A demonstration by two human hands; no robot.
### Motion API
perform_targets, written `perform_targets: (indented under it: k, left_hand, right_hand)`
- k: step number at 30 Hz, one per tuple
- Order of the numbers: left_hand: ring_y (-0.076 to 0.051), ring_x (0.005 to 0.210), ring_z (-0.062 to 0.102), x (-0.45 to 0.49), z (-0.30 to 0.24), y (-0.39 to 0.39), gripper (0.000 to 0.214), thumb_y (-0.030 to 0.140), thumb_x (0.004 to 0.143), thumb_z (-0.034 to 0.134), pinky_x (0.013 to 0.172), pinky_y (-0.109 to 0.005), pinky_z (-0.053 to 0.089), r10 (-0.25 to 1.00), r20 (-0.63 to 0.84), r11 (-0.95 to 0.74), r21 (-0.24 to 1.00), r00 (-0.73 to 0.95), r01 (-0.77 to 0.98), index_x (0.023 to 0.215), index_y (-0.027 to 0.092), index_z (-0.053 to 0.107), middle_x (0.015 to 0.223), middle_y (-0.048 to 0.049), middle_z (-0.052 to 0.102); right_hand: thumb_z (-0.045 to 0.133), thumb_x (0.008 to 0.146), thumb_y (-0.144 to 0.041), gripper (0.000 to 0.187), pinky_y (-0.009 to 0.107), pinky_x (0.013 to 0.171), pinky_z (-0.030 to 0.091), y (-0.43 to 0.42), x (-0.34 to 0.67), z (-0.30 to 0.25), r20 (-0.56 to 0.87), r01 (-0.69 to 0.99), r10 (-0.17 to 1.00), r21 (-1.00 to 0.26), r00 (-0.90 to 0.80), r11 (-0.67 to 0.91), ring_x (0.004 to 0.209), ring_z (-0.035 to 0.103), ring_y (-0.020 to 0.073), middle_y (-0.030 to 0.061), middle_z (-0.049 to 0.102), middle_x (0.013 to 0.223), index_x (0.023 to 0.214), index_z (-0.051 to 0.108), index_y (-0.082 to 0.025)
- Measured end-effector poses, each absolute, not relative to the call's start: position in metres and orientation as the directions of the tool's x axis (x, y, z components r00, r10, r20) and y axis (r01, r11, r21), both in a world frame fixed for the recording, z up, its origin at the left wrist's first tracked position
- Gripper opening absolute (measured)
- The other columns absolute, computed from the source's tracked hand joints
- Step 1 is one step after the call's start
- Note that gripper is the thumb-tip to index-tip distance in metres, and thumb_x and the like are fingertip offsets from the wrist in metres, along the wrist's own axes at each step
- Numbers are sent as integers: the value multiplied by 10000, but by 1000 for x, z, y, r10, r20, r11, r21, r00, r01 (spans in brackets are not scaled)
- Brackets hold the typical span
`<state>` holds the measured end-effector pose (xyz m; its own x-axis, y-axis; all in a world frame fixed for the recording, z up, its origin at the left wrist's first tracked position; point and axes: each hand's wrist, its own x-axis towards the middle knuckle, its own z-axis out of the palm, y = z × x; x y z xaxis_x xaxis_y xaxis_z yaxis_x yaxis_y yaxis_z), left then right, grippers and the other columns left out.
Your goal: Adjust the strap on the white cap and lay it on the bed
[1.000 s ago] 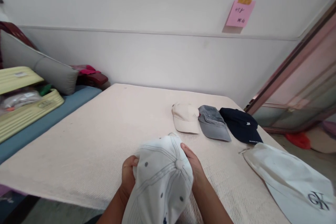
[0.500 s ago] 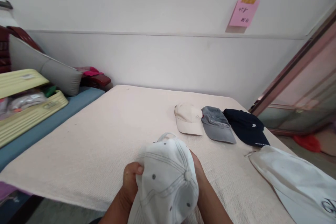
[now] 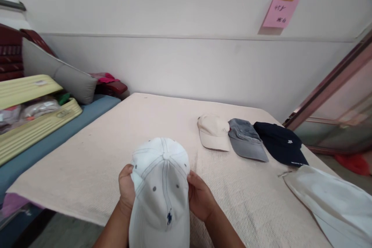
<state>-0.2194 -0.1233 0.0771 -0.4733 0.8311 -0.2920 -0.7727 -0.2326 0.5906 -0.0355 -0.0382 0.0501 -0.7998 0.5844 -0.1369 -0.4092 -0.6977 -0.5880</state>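
A white baseball cap with grey stitching and a small navy emblem is held between my two hands over the near edge of the table. Its crown points away from me and its brim toward me. My left hand grips the left side of the crown, fingers partly hidden. On the right side, my right hand pinches the cap with the thumb on top. To the right lie a cream cap, a grey cap and a navy cap in a row. Nearer me is another white cap.
A pale textured cloth covers the table. On the left, a blue bench carries a grey cushion and a yellow container with bagged items. A pink note is taped to the wall behind.
The held cap has turned so its front emblem now shows, and it has shifted left. My right hand has come into fuller view at its side. The camera view has swung slightly left.
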Motion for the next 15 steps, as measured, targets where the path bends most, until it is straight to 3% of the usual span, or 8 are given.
perform_targets:
  k: [4,8,12,15]
  left_hand:
    - [-351,881,663,-214,78,-121,131,209,580,543,801,-415,528,888,-211,-276,467,-408,-840,574,144,655,669,-94,706]
    - [-368,1062,598,-206,87,-124,275,296,674,494,938,-452,451,975,-52,-181,369,-215,-911,710,135,714,849,-121,735]
    - [-377,1205,494,-194,91,-128,399,375,698,472,1014,-475,373,994,95,-80,354,-49,-932,899,144,728,1028,-124,714]
    - [-375,1195,501,-184,86,-128,375,296,724,500,1001,-472,384,999,50,-11,394,10,-919,991,134,706,1061,-125,703]
  right_hand:
    - [631,785,-293,236,330,761,485,-31,-38,52,-188,-483,682,-576,-706,-659,794,642,218,79,720,888,965,693,-155]
    - [670,737,-325,238,376,792,479,-30,-37,59,-251,-434,642,-558,-724,-707,826,643,252,81,723,847,909,709,-164]
    - [698,679,-413,287,389,791,480,-27,-30,61,-276,-376,570,-525,-773,-764,893,632,286,96,722,816,833,726,-174]
    - [661,679,-514,381,394,790,481,-21,-24,61,-278,-355,545,-518,-791,-778,920,627,298,112,721,857,825,734,-170]
